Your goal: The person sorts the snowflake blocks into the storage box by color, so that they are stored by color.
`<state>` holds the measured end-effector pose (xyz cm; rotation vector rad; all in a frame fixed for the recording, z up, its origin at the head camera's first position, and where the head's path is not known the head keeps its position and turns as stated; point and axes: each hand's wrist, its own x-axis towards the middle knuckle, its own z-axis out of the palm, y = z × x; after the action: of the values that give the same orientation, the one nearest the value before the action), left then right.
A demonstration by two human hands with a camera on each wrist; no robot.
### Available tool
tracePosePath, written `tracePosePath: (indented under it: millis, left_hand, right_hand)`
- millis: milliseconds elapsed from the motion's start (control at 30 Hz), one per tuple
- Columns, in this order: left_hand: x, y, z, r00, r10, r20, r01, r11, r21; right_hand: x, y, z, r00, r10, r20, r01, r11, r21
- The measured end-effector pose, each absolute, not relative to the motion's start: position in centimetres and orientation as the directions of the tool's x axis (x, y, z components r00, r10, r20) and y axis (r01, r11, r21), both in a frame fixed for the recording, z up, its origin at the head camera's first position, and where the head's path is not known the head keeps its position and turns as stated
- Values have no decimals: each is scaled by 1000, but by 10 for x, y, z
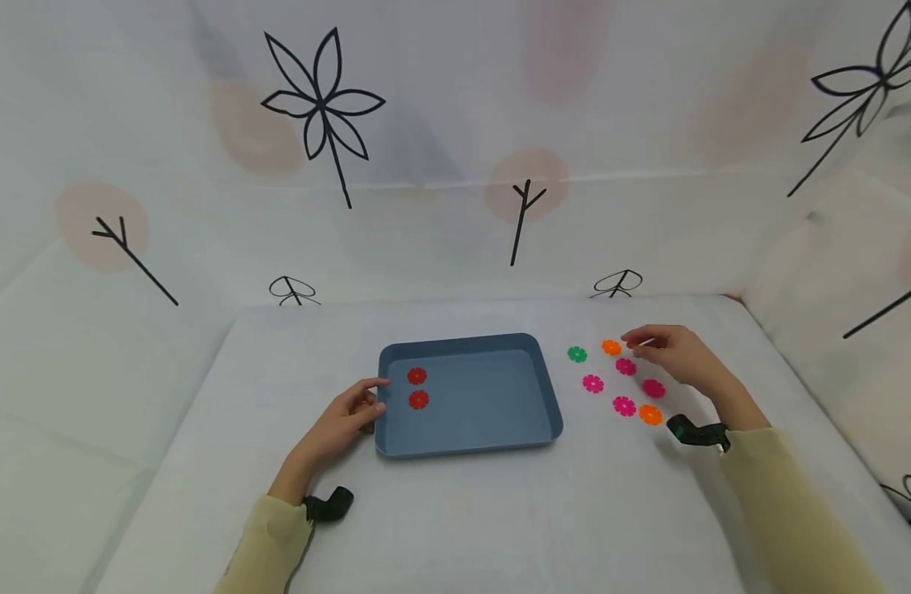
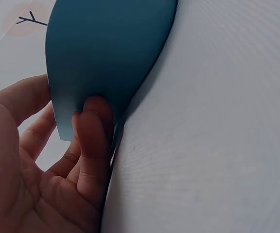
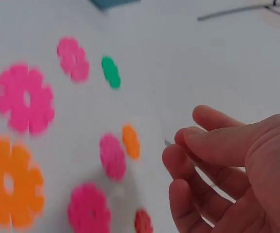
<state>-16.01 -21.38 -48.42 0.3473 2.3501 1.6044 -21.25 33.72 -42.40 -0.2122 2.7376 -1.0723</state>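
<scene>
- Blue tray flat on the white table, near the middle; long way from 9 to 3 o'clock, with the 3 o'clock end turned a tiny bit toward 12.
- Probably light, stiff and smooth, maybe a bit slidey; best held by the raised rim, on a short side.
- Inside, near 9 o'clock, two red discs, one toward 12 and one toward 6, not touching.
- At the tray's 9 o'clock side, left hand, fingers and thumb clamped on the rim.
- Past the tray's 3 o'clock side, flat on the table: green disc, two orange discs and four pink discs.
- All round like flowers, so no long side and no way to point.
- Likely very light, thin and stiff, not easy to break; best pinched by the petal edge, maybe tricky to get fingertips under.
- Over the far side of the loose discs, about 2 o'clock from the tray, right hand, fingers loosely bent, thumb near the first finger, nothing seen in between.
- Below that hand in the right wrist view, extra red disc, partly cut off.
- At 12 o'clock, wall cloth with drawn plants.
</scene>
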Motion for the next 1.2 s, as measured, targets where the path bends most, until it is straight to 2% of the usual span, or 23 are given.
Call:
tracePosePath:
  millis: [333,900,1200]
  left_hand:
    - [-160,-214,-485,-934,345,-92,33,342,939]
    - [-159,-213,-484,-931,355,-80,53,348,936]
    - [-160,-214,-484,-928,367,-64,74,350,934]
  right_hand:
    - [-200,389,-446,-982,-55,-182,77,762,-643]
    - [-210,377,-466,-982,84,-167,169,783,-599]
    - [-220,377,-461,-972,52,-230,173,821,-544]
